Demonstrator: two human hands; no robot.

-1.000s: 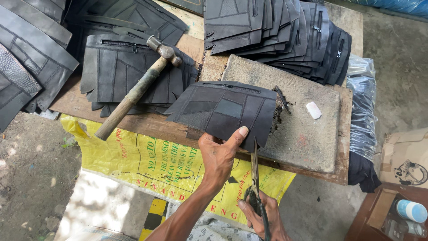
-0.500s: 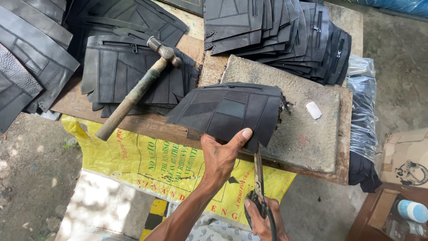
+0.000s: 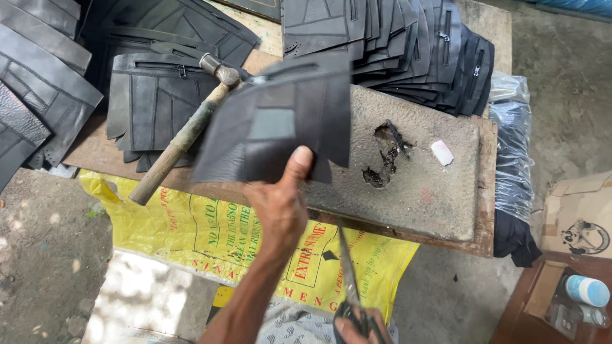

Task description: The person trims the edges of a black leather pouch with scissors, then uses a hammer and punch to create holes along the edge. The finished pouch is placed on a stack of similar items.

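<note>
The left hand (image 3: 280,207) pinches a black stitched panel (image 3: 277,124), lifted above the counter (image 3: 95,153). The right hand (image 3: 357,325) grips scissors (image 3: 347,267), blades upward. A hammer (image 3: 182,137) lies beside. At right, a brown box (image 3: 554,286) holds a blue-capped jar (image 3: 586,290).

Left hand (image 3: 280,207) & forearm: bare, no sleeve, no glove, no ring or watch. Right hand (image 3: 357,326): bare too, only fingers show at pic's bottom edge.
</note>
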